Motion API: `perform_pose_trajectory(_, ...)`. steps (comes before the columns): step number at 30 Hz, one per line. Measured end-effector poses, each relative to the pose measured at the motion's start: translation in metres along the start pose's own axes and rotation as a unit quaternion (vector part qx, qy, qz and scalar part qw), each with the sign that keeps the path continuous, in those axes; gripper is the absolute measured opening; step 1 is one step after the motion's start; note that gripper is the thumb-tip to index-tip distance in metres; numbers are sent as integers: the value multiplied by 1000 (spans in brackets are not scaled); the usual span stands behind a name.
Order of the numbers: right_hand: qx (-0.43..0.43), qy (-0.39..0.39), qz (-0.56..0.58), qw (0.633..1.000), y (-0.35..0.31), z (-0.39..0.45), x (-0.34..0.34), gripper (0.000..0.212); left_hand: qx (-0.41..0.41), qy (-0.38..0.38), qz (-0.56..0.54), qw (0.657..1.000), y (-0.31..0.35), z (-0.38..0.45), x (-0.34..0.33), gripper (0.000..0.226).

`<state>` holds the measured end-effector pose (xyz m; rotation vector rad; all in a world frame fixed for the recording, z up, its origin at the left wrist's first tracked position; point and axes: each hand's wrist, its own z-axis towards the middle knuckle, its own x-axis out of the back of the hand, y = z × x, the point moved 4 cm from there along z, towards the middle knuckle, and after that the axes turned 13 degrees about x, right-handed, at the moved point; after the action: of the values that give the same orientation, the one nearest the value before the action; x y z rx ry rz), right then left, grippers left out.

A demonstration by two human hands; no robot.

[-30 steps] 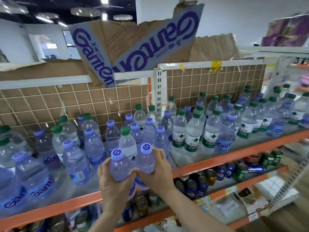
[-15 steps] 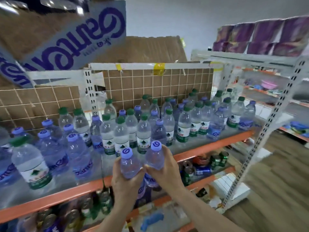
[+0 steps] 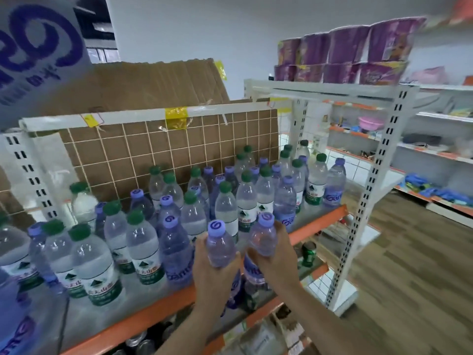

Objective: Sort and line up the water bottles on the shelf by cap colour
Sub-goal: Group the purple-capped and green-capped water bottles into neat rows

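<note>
Left hand: the left hand (image 3: 213, 271) wraps its fingers round the body of a purple-capped bottle (image 3: 220, 244), held upright in front of the shelf edge.
Right hand: the right hand (image 3: 275, 262) curls round a second purple-capped bottle (image 3: 263, 238), also upright, just beside the first; the two hands touch or nearly touch between the bottles.
Shelf: a grey shelf board (image 3: 143, 301) with an orange front rail (image 3: 158, 307) runs from lower left up to the right, carried on white slotted uprights (image 3: 363, 201).
Bottles on the shelf: a crowd of standing water bottles, green caps and purple caps mixed together (no clear colour rows). A green-capped bottle (image 3: 93, 262) with a green label stands near the front left; a purple-capped one (image 3: 176, 248) stands just left of the held pair.
Backing: brown cardboard (image 3: 179, 155) behind a white wire grid, patched with yellow tape (image 3: 176, 117) on the top rail.
Below: cans (image 3: 308, 253) on the lower shelf, partly hidden by the arms.
Room: a grey wall, wood-pattern floor (image 3: 409, 265) at right, and a second white shelving unit with purple packs (image 3: 345, 55) stacked on top; its lower goods are too blurred to tell.
Upper left: a torn carton flap with large purple lettering (image 3: 38, 47).
</note>
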<state>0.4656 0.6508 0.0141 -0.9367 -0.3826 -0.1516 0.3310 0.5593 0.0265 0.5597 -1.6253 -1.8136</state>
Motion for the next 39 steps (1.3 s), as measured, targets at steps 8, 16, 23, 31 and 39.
perform_pose_trajectory(8,-71,64,-35,995,64,74,49,62,46,-43,36,997,-14,62,-95,46)
perform_pose_trajectory(16,-72,65,-131,987,129,134,89,60,57,-17,39,997,-15,87,-154,60)
perform_pose_trajectory(23,-66,37,-157,985,180,178,107,62,88,116,39,989,-19,92,-193,59)
perform_pose_trajectory(31,-25,3,-70,997,213,208,110,67,77,226,90,967,-20,96,-214,68)
perform_pose_trajectory(39,42,-26,-58,997,223,219,108,69,81,265,100,956,-23,98,-219,69)
